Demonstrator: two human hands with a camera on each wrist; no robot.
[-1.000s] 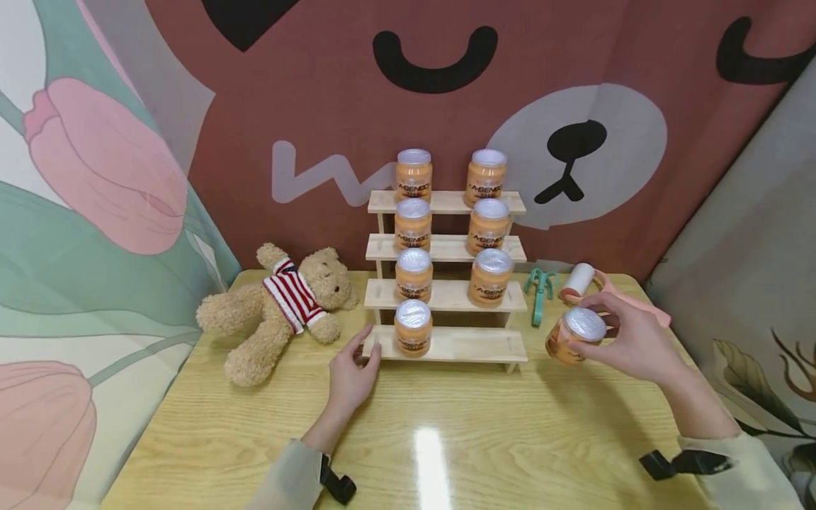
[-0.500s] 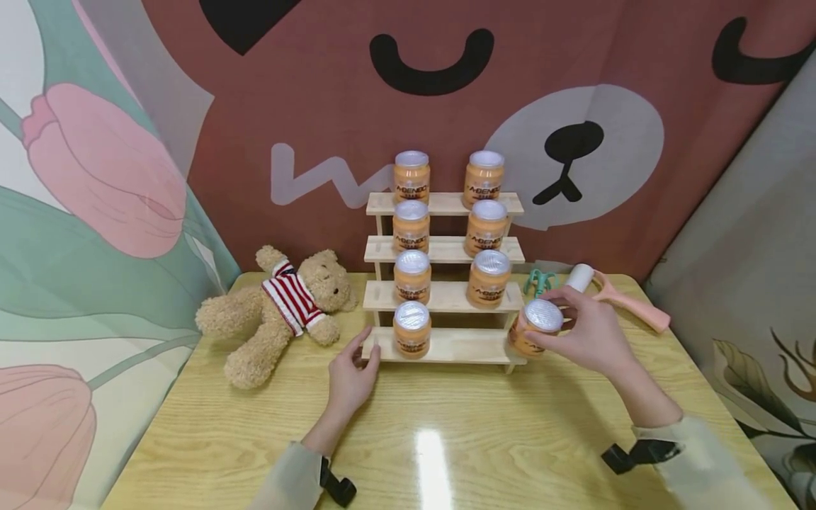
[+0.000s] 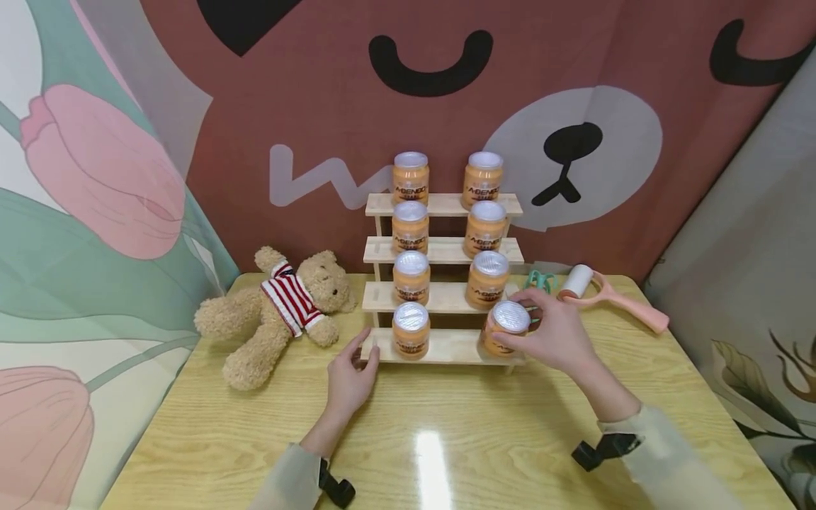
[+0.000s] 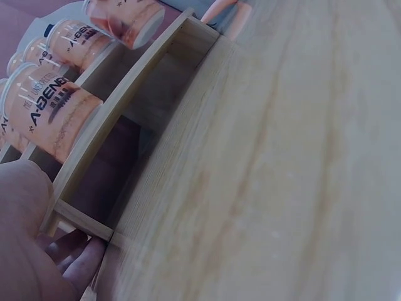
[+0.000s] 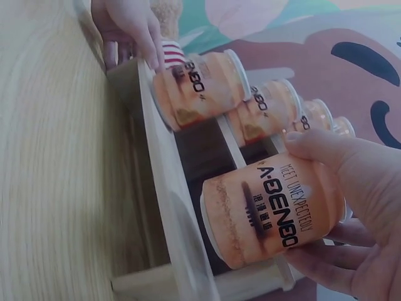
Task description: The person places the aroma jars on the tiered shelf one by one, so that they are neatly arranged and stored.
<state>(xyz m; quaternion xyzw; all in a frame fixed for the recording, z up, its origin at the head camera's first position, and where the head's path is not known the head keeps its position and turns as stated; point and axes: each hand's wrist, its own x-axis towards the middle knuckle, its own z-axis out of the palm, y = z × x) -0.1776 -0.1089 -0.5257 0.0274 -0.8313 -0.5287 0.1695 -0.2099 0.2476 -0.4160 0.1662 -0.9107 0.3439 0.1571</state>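
In the head view a four-step wooden display rack (image 3: 455, 346) carries orange jars with silvery lids, two on each of the upper three steps. Another jar (image 3: 411, 340) stands at the left of the bottom step. My right hand (image 3: 561, 338) grips a jar (image 3: 500, 341) between thumb and fingers over that step's right end. In the left wrist view, a small gap shows beneath this held jar (image 4: 128, 19). My left hand (image 3: 350, 382) holds the bottom step's left end; its fingers (image 4: 84, 263) curl round the side piece in the left wrist view.
A teddy bear (image 3: 290, 297) in a striped shirt lies left of the rack on the wooden table (image 3: 357, 453). To the right are a green claw-like tool (image 3: 540, 280), partly hidden by my hand, and a pink-handled roller (image 3: 627, 306). A printed curtain (image 3: 331, 85) hangs behind.
My right hand has carried its jar leftward from beside the rack to above the bottom step's right end. The left hand has stayed at the rack's left end.
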